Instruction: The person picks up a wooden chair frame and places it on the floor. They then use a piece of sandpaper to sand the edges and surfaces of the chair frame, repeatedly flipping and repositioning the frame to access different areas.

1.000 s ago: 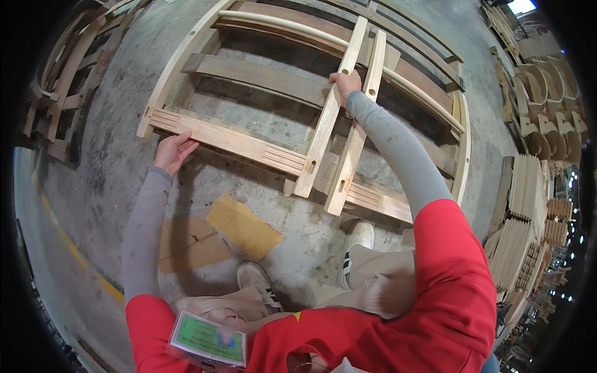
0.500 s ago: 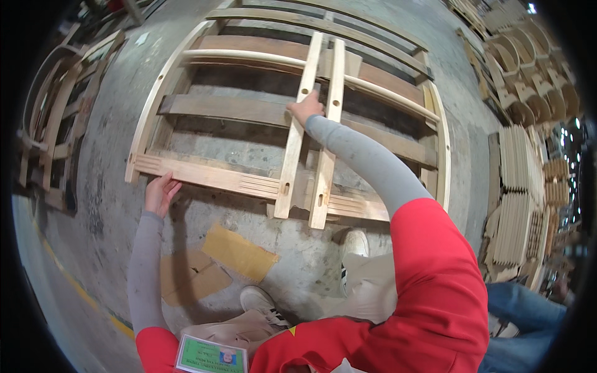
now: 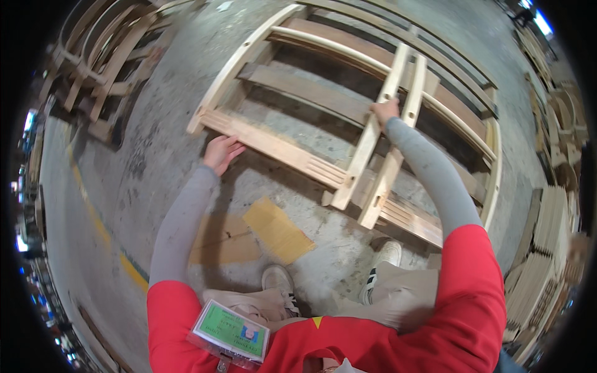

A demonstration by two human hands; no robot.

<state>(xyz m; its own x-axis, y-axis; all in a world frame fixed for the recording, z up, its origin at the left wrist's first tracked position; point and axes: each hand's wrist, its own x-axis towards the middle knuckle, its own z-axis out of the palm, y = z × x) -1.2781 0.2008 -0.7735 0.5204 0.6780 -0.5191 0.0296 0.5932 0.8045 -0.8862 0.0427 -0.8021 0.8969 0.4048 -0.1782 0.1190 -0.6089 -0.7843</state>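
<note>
Right grip (image 3: 385, 112) wraps a pale slotted wooden post (image 3: 362, 158); left grip (image 3: 222, 154), closure unclear, touches a grooved pale wooden rail (image 3: 280, 151). Both pieces lie over a brown slatted wooden pallet (image 3: 305, 93); a flat yellow sheet (image 3: 278, 230) lies near the white shoes (image 3: 278, 278).

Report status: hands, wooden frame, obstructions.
Left hand at grooved rail. Right hand around inner post of left frame. Neighbouring post close alongside. Flat brown sheets on floor nearby.

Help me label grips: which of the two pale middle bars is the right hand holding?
The left middle bar: the right hand grips it. The right middle bar is ungripped, passing beneath the right forearm.
</note>
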